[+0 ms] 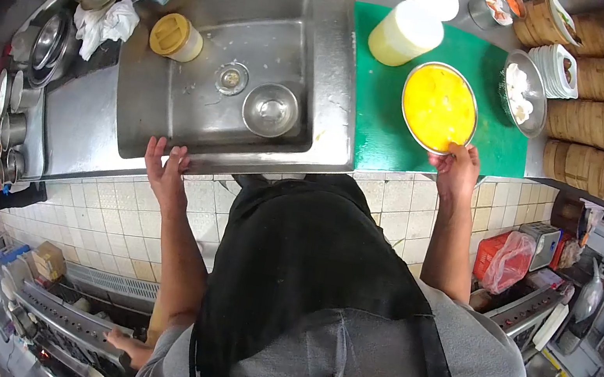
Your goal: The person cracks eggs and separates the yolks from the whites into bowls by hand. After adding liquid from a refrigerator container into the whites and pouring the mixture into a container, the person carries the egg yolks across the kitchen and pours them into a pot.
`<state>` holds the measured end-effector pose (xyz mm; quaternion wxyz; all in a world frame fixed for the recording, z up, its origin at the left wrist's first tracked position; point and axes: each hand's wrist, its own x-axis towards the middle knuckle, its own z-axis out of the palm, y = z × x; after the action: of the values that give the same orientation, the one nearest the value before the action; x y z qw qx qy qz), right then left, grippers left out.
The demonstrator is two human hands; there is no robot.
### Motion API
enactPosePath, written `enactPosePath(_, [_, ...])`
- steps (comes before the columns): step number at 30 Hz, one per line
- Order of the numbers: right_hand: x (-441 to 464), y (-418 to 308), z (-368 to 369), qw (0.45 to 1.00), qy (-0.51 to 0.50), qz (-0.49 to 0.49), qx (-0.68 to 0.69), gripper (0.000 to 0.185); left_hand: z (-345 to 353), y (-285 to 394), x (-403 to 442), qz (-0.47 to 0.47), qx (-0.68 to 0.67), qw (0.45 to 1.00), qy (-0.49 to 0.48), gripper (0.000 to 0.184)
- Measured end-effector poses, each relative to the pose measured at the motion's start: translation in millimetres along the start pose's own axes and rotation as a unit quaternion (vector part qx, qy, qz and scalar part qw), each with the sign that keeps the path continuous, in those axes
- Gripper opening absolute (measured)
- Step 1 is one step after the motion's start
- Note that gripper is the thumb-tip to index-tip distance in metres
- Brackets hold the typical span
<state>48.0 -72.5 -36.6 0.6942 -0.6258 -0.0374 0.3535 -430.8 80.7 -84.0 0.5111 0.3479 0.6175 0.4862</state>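
"Yellow contents (438, 103) in one round bowl (409, 133): position?"

"Over the green board (375, 133), near rim pinched between fingers of the right hand (457, 166)."

"Left hand (167, 170)?"

"At the front edge of the sink (220, 33), fingers spread apart."

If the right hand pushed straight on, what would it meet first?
The metal bowl of yellow liquid, whose near rim the right hand touches; beyond it, perhaps the pale tub, though depth is unclear.
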Motion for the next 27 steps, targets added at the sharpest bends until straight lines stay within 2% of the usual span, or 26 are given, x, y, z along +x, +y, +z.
enactPosePath(8, [-72,32,70,0.999,-0.040,0.012,-0.004,0.014,-88,14,28,0.031,-0.020,0.999,-0.006,0.056])
enactPosePath(18, [-112,77,197,0.984,-0.177,0.024,-0.026,0.016,-240,-12,26,0.053,-0.052,0.990,0.123,0.052])
enactPosePath(23, [-115,86,264,0.958,-0.277,0.063,-0.048,0.013,-283,-62,-20,-0.018,-0.060,0.970,0.233,0.054])
enactPosePath(27, [-112,98,319,0.927,-0.358,0.079,-0.083,0.012,-300,-128,-77,-0.089,-0.087,0.940,0.316,0.055])
